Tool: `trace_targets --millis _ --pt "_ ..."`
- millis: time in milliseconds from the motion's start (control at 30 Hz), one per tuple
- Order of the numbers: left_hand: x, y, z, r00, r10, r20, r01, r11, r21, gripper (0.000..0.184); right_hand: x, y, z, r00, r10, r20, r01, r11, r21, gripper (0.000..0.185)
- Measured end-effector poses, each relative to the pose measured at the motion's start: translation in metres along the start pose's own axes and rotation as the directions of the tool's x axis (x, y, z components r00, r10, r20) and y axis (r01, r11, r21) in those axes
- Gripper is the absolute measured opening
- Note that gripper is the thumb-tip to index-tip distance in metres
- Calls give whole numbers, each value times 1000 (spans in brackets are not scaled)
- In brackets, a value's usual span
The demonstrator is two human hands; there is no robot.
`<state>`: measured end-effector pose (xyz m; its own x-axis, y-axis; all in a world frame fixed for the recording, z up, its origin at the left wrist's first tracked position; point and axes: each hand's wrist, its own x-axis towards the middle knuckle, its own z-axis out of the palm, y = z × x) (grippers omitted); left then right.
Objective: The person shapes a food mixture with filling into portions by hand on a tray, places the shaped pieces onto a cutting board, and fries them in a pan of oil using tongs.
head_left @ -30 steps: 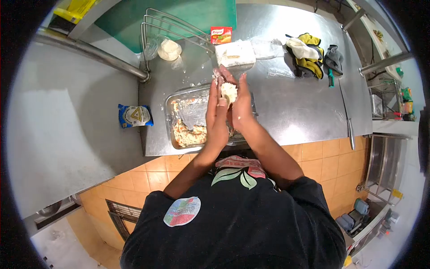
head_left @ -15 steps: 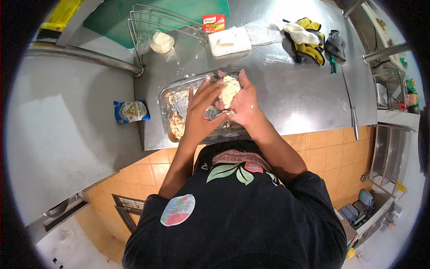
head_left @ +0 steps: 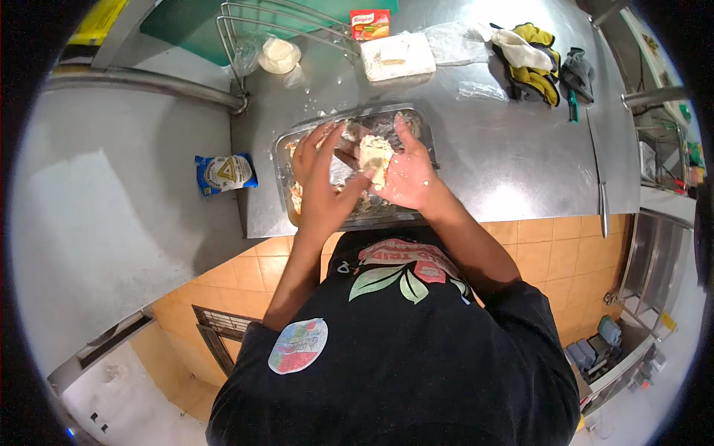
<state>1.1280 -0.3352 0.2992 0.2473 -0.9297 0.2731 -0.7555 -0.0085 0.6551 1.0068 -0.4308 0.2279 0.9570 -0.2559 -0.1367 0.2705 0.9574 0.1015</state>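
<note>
My right hand [head_left: 407, 172] is palm up over the metal tray [head_left: 428, 123], and a pale, crumbly lump of food mixture [head_left: 375, 156] rests on its palm and fingers. My left hand [head_left: 321, 175] hovers just left of the lump, its fingers spread and its thumb close to the lump's lower edge; whether the thumb touches it I cannot tell. White bits stick to the skin of my right hand. Below the hands the tray holds more orange and white mixture [head_left: 296, 198], partly hidden by my left hand.
A blue and white packet [head_left: 226, 174] lies left of the tray. Behind are a wire rack [head_left: 286, 28], a red box [head_left: 370, 24], a white block [head_left: 398, 57] and a round pale lump [head_left: 280, 56]. Yellow-black gloves [head_left: 537, 78] and a long knife [head_left: 603, 201] are at the right.
The hands were pressed around the lump a second ago. They have parted, the left moving left with spread fingers, while the lump stays on my right hand, now flatter.
</note>
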Motion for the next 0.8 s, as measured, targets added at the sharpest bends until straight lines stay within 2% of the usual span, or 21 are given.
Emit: trace_targets --millis 33,133,167,267,400,500,600,700,767,800 --pt "1 5 -2 999 -18 47 14 997 78 61 -2 0 3 999 14 -39 -15 1000 -24 64" --pt "-5 6 9 997 -50 52 40 983 179 61 -4 5 12 993 -10 -116 3 998 -63 65" --pt "-10 3 13 997 -53 55 40 976 215 56 -6 5 16 992 -36 -122 29 998 -64 64" --pt "-9 -4 20 999 -39 16 40 999 -36 48 -5 3 11 991 -91 -102 77 988 -137 64" --pt "-6 3 21 981 -192 -30 178 952 -249 39 0 12 8 974 -195 -111 170 964 -205 65" --pt "-10 9 20 909 -386 156 402 712 -576 43 7 20 8 949 -287 -134 249 937 -244 64" --pt "-10 8 26 920 -385 75 360 754 -550 43 10 24 10 921 -351 -172 302 918 -256 64" --pt "-7 1 31 907 -403 122 403 746 -530 43 13 26 5 898 -408 -167 345 887 -308 61" --pt "-4 0 32 919 -382 94 386 829 -404 41 15 26 -2 888 -431 -160 364 872 -328 57" --pt "-4 0 33 925 -370 84 375 863 -338 40 15 27 2 866 -451 -215 370 868 -331 54"
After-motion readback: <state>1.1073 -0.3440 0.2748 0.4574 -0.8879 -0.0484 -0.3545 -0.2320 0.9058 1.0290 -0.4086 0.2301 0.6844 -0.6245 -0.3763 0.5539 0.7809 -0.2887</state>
